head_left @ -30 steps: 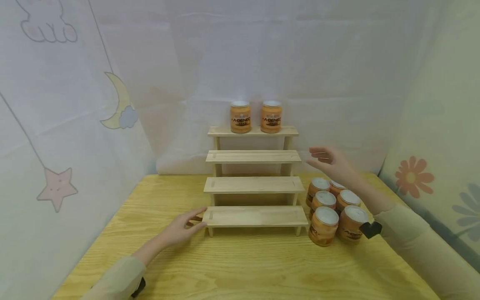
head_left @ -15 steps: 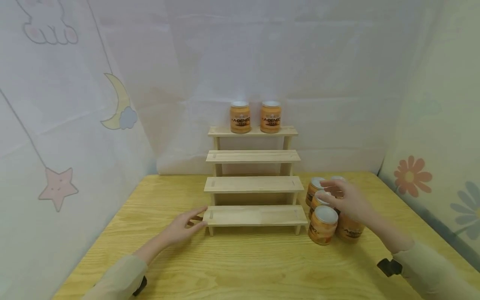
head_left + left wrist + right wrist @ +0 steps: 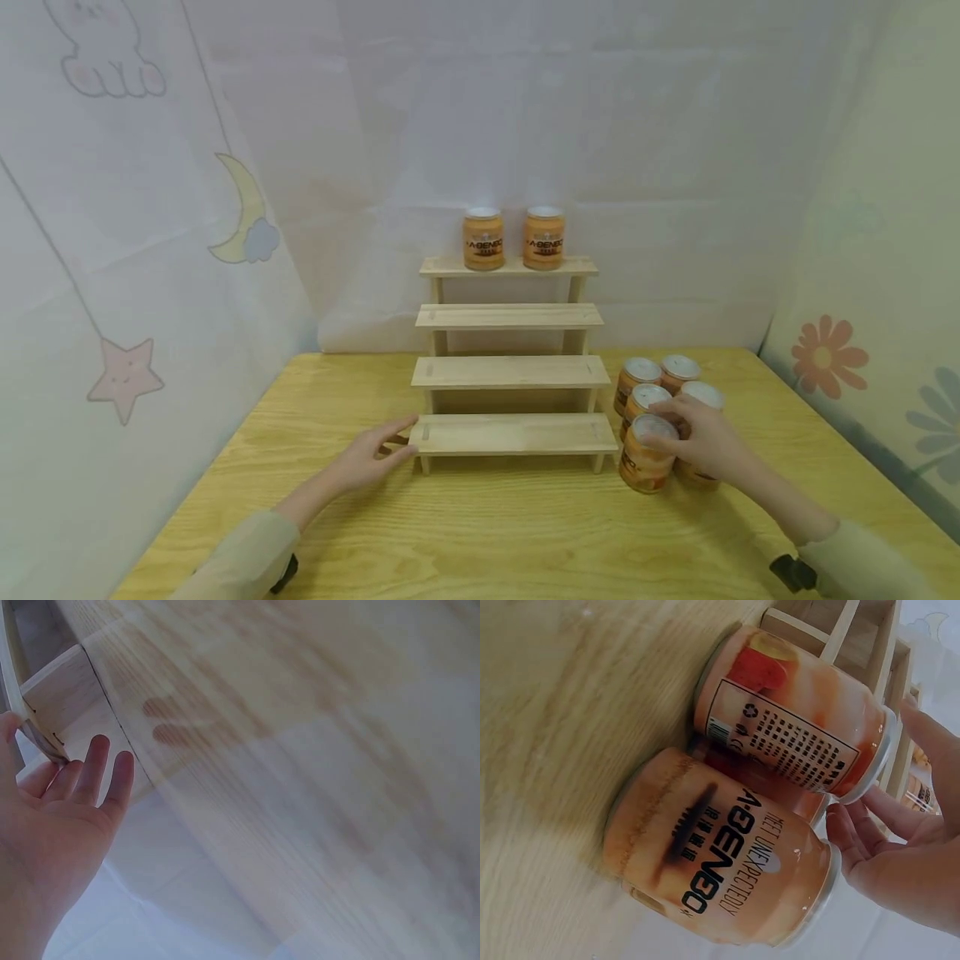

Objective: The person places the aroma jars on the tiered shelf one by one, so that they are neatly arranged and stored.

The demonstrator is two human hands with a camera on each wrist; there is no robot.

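A stepped wooden display stand (image 3: 510, 372) stands on the table. My left hand (image 3: 375, 457) is at the left end of its lowest shelf, thumb and index finger gripping the board's end; in the left wrist view the other fingers of the left hand (image 3: 67, 817) stick out loosely. To the right of the stand, several orange cans with silver lids are grouped upright. My right hand (image 3: 703, 437) has thumb and fingers around the lid rim of the front left can (image 3: 645, 462). The right wrist view shows this can (image 3: 787, 712) beside another labelled can (image 3: 720, 855).
Two matching cans, a left one (image 3: 483, 242) and a right one (image 3: 543, 240), stand on the top shelf. The yellow wood-grain table (image 3: 450, 533) meets a pale cloth backdrop (image 3: 637, 150). Printed side walls flank it.
My right hand has come down from beside the upper shelves, passed over the cans and reached the front left one. The left hand keeps its place on the lowest shelf.
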